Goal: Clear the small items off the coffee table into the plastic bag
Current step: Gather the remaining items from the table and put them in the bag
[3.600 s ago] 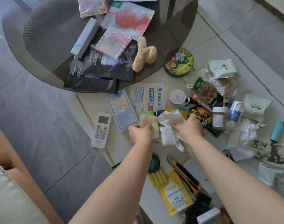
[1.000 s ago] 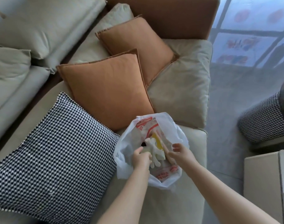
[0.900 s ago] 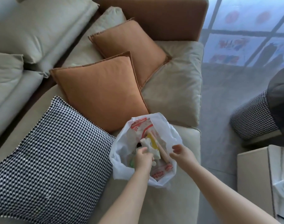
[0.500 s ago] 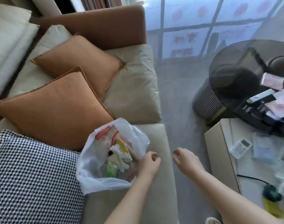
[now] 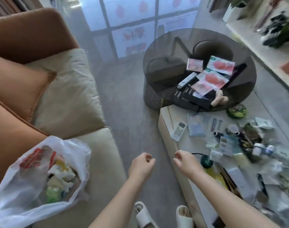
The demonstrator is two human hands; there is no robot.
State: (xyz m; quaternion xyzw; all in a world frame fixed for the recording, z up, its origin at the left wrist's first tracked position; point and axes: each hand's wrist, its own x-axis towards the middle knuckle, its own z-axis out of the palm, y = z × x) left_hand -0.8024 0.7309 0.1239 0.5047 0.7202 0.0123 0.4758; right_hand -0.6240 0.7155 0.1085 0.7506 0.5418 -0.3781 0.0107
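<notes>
While loosely curled, left hand (image 5: 141,167), right hand (image 5: 186,163) empty.

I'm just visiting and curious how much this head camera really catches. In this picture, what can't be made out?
- Plastic bag, head view: its lower left is cut off by the frame edge; its own folds hide the deeper contents.
- Small items on the coffee table: motion blur smears them, labels unreadable; the right edge cuts the pile off.
- Left hand and right hand: both empty, fingers loosely curled, palms turned away.
- Slippers: partly hidden behind the forearms.
</notes>
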